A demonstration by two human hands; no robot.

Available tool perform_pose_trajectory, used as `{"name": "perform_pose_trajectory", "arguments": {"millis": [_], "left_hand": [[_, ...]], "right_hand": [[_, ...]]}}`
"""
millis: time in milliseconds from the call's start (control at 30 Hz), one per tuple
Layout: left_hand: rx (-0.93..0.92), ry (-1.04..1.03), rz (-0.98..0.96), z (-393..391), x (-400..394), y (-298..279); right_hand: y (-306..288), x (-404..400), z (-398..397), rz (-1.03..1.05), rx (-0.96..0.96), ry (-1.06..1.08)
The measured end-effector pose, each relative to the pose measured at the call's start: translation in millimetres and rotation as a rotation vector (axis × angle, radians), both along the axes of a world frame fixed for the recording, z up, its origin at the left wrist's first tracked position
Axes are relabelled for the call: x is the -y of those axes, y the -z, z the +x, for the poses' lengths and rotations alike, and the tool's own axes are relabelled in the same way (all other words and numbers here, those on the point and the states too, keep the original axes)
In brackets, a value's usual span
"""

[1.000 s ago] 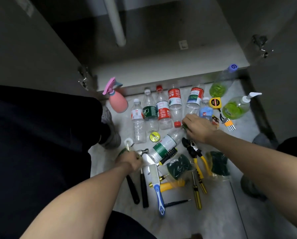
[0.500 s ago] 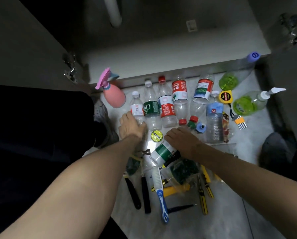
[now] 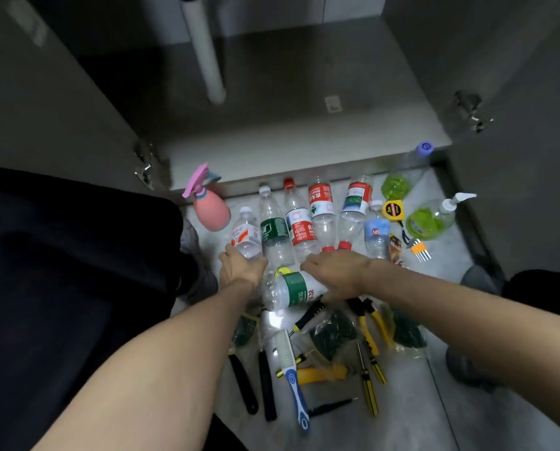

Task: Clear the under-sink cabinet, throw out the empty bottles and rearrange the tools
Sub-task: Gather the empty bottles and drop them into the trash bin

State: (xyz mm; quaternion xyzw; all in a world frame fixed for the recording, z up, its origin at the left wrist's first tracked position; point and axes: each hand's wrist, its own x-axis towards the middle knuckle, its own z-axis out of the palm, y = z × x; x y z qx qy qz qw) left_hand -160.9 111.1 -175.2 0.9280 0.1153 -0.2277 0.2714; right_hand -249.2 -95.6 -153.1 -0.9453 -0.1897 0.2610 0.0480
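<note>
Several empty plastic water bottles lie in a row on the floor before the open cabinet (image 3: 304,148). My left hand (image 3: 241,266) grips the base of the leftmost small bottle with an orange-and-white label (image 3: 246,236). My right hand (image 3: 337,271) holds a green-labelled bottle (image 3: 291,289) lying on its side nearer me. Beside the small bottle lie a green-label bottle (image 3: 273,231) and red-label bottles (image 3: 299,224). Below the hands lies a heap of tools: a blue-handled brush (image 3: 296,385), yellow pliers (image 3: 373,320), screwdrivers (image 3: 368,382) and black-handled tools (image 3: 267,385).
A pink spray bottle (image 3: 210,208) stands at the left. Two green soap bottles (image 3: 429,218), a yellow tape measure (image 3: 393,209) and a small orange comb (image 3: 421,252) lie at the right. A white pipe (image 3: 207,56) hangs inside the cabinet. My dark-trousered knees flank the floor.
My left hand went from the tools up to the small bottle and now grips its base. My right hand moved left along the green-labelled bottle, which now lies more level.
</note>
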Motion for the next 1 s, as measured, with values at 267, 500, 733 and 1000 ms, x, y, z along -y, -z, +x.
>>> {"name": "perform_pose_trajectory", "arguments": {"millis": [267, 500, 733, 1000], "left_hand": [[0.172, 0.031, -0.158, -3, 22, -85], [0.282, 0.122, -0.474, 14, 70, -191], [0.351, 0.311, -0.733, 22, 107, -302], [0.200, 0.492, -0.949, -19, 148, -382]], "right_hand": [[-111, 41, 3, -0.137, 0.166, 0.197], [-215, 77, -6, -0.093, 0.346, 0.480], [-332, 123, -21, 0.035, 0.617, 0.691], [-370, 144, -84, 0.358, 0.877, 1.010]]}}
